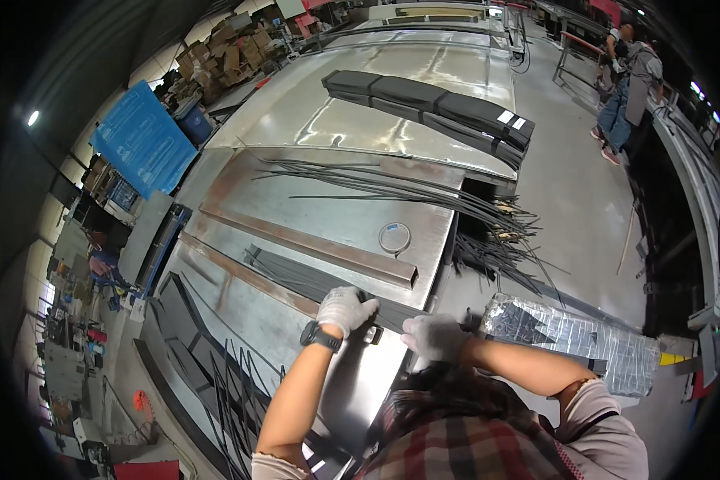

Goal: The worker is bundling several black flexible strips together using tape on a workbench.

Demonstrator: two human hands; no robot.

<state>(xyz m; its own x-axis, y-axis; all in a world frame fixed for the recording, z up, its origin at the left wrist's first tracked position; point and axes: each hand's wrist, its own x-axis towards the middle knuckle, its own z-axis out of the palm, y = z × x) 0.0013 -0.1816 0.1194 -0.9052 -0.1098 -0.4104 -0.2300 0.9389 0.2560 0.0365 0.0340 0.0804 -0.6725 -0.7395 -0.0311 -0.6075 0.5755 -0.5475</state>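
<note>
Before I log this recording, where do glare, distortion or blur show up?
Head view: bright glare streaks the far metal tabletop; fisheye distortion appears to bow the metal frame at right; darkness rings the rim; the gloved right hand looks slightly soft.

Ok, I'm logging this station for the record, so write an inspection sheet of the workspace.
Surface: metal table, brown staining.
Things at hand: bundle of dark strips on the table.
Clutter: brown square tube, small ring, loose dark strips overhanging the right edge.
Hands: gloved left hand on the bundle; gloved right hand near its right end; grip partly hidden.
Cables: none certain; orange coil at left, possibly a hose.
Surroundings: cardboard boxes, upper left; person standing, right.
</note>
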